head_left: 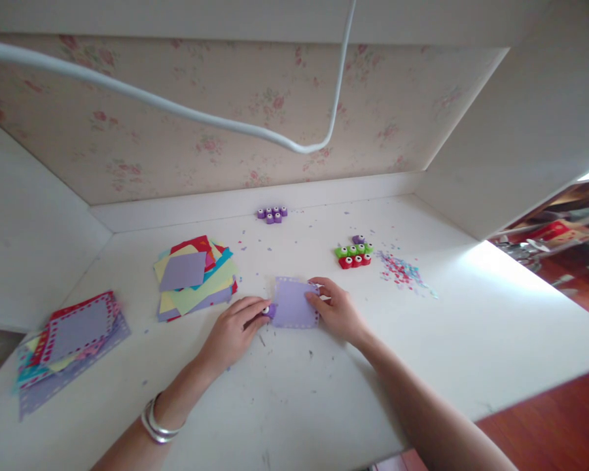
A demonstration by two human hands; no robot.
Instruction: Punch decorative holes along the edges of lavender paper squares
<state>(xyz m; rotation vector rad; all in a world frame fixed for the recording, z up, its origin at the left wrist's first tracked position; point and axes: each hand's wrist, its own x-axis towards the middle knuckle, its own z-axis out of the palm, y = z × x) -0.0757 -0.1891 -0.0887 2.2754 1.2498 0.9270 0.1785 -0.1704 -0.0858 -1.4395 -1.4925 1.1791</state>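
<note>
A square of purple paper (296,302) lies in front of me, with small holes punched along its edges. My left hand (238,326) grips a small purple craft punch (268,311) at the paper's left edge. The fingers of my right hand (336,306) pinch the paper's right edge. Whether the punch's slot is around the paper's edge I cannot tell.
Stacked coloured paper (191,278) lies to the left, with punched-edge sheets (78,330) farther left. Purple punches (273,214) stand by the back wall; green punches (354,250) and red punches (355,261) stand right, beside scattered confetti (403,271). A white cable (216,121) hangs overhead.
</note>
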